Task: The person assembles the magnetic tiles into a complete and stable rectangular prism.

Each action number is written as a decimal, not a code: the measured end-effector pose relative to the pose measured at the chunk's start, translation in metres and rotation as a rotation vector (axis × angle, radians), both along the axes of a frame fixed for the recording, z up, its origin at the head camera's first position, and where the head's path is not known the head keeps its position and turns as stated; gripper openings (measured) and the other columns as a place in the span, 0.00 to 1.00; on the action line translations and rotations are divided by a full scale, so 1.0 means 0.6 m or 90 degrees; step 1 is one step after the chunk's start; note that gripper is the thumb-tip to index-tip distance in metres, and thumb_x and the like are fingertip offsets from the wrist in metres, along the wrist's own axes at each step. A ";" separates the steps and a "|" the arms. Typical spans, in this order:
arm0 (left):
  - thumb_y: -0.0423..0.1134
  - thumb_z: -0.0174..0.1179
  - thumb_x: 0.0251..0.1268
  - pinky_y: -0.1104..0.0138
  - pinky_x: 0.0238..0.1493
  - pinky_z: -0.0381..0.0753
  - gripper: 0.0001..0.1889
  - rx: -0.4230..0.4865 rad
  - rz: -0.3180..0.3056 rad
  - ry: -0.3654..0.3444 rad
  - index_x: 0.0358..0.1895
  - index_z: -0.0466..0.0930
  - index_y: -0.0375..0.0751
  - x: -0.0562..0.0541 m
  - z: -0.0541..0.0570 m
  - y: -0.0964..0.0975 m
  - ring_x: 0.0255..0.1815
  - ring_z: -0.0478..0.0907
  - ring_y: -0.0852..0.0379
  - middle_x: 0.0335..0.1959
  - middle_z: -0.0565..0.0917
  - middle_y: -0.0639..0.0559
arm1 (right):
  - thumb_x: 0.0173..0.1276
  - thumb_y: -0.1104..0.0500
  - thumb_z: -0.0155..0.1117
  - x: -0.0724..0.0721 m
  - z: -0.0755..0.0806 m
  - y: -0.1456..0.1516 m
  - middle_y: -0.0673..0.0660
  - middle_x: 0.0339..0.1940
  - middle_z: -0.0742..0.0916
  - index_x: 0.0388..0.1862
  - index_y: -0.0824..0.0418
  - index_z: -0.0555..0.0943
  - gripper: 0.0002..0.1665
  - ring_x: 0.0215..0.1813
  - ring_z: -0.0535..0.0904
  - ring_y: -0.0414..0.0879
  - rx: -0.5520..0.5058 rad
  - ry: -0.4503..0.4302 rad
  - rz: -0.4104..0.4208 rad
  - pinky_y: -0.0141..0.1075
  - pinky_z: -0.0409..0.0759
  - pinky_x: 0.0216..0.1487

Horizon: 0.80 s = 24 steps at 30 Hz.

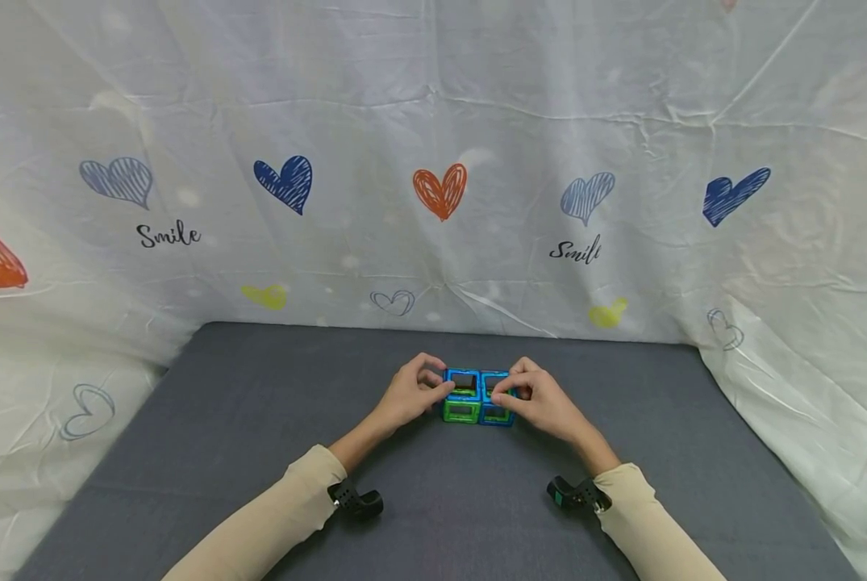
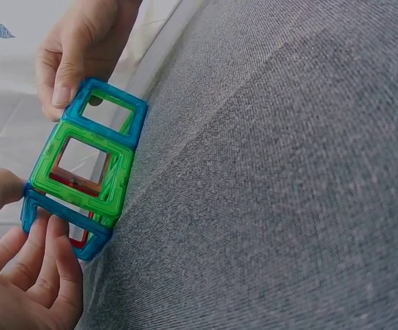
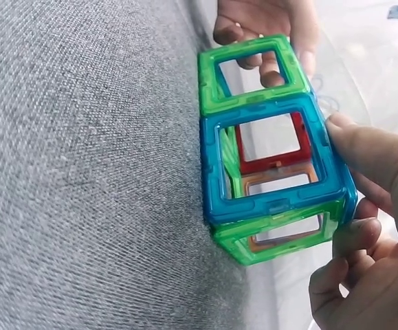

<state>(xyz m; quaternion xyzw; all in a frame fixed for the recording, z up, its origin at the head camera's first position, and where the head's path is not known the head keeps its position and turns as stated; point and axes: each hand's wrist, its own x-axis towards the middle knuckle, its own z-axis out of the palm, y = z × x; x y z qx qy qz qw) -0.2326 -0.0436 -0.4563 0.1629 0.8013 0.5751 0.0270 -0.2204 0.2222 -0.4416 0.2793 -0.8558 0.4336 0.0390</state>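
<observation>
Two cubes of see-through magnetic tiles (image 1: 481, 395) stand joined side by side on the grey cloth. In the head view, the front has a green tile (image 2: 75, 198) on the left and a blue tile (image 3: 274, 205) on the right, with blue frames on top. Red (image 3: 274, 163) and orange tiles show through the windows. My left hand (image 1: 410, 394) grips the left end, thumb at the top edge and fingers against the blue side tile. At the right end my right hand (image 1: 548, 403) holds the right cube, its thumb on the top edge; some fingertips are hidden behind it.
Grey cloth (image 1: 244, 420) covers the table around the cubes. Behind it hangs a white curtain (image 1: 360, 242) printed with hearts and "Smile". A black band with a small device sits on each wrist, the left one (image 1: 360, 502) and the right one (image 1: 574, 492).
</observation>
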 end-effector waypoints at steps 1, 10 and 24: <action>0.34 0.68 0.69 0.60 0.25 0.77 0.17 0.001 -0.002 -0.002 0.56 0.76 0.34 -0.002 -0.002 -0.001 0.25 0.79 0.38 0.34 0.85 0.47 | 0.68 0.62 0.73 0.000 -0.001 0.000 0.54 0.32 0.70 0.37 0.56 0.91 0.02 0.29 0.63 0.46 -0.001 0.001 -0.001 0.36 0.66 0.31; 0.35 0.68 0.70 0.57 0.29 0.80 0.16 0.006 -0.020 -0.024 0.55 0.76 0.37 -0.004 0.003 -0.003 0.25 0.80 0.43 0.34 0.86 0.47 | 0.68 0.61 0.73 0.002 -0.008 0.001 0.53 0.32 0.71 0.37 0.55 0.91 0.02 0.29 0.64 0.45 -0.014 0.003 -0.013 0.36 0.66 0.31; 0.29 0.65 0.69 0.60 0.26 0.76 0.16 0.009 -0.019 -0.035 0.56 0.75 0.29 0.011 0.031 0.002 0.28 0.78 0.29 0.34 0.85 0.41 | 0.67 0.63 0.74 0.003 -0.013 -0.003 0.53 0.33 0.73 0.36 0.55 0.91 0.03 0.28 0.65 0.45 -0.034 0.021 -0.027 0.35 0.66 0.30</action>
